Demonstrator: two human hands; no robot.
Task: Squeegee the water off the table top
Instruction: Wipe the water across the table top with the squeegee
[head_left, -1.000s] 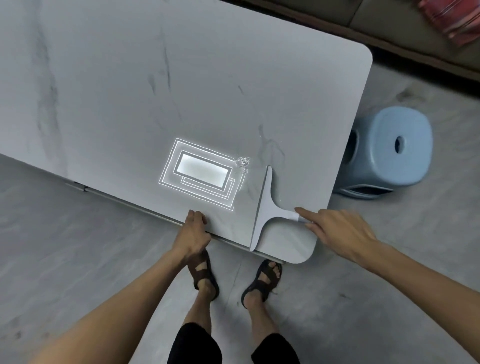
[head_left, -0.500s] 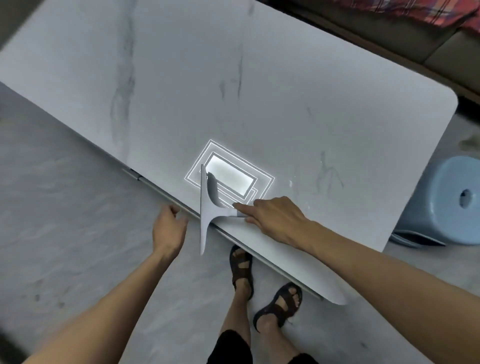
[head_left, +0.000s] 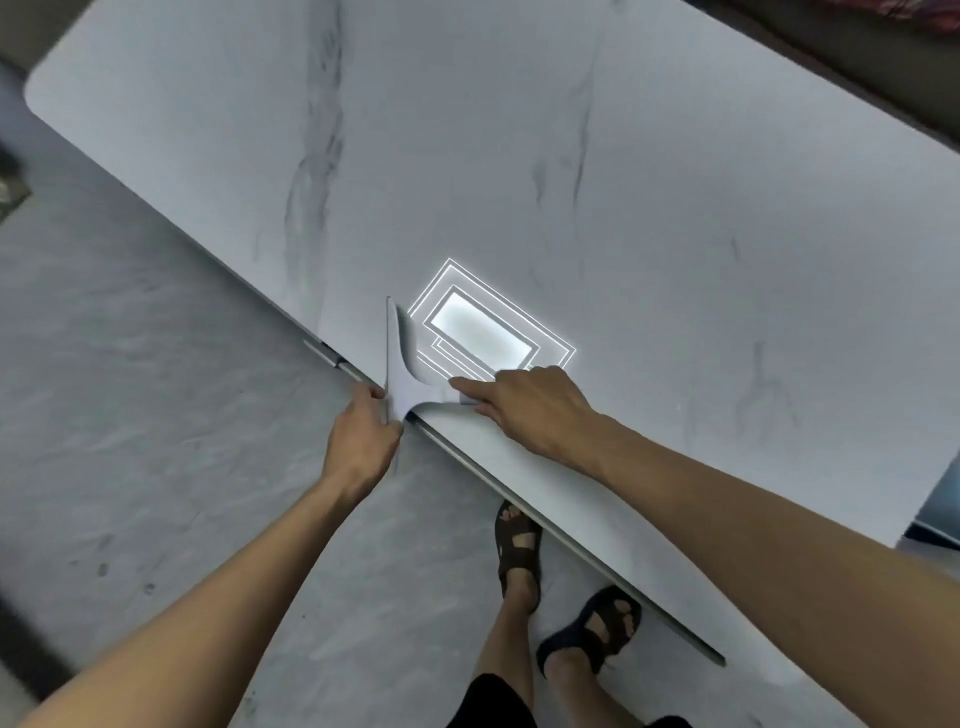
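A white squeegee (head_left: 399, 364) lies flat on the pale marbled table top (head_left: 519, 156), its blade reaching the table's near edge. My right hand (head_left: 530, 405) grips the squeegee's handle, index finger stretched along it. My left hand (head_left: 363, 431) is at the table's near edge, its fingers touching the lower end of the blade; whether it grips the blade I cannot tell. A bright reflection of a ceiling lamp (head_left: 483, 325) shines on the surface just right of the blade. I cannot make out any water.
Grey floor (head_left: 156, 415) lies on the near side of the table. My sandalled feet (head_left: 519, 551) stand below the near edge. A dark sofa edge (head_left: 857, 57) runs along the far right.
The squeegee has slid left along the near edge, past the lamp reflection. My left hand has come up from the floor side to touch the blade's lower end.
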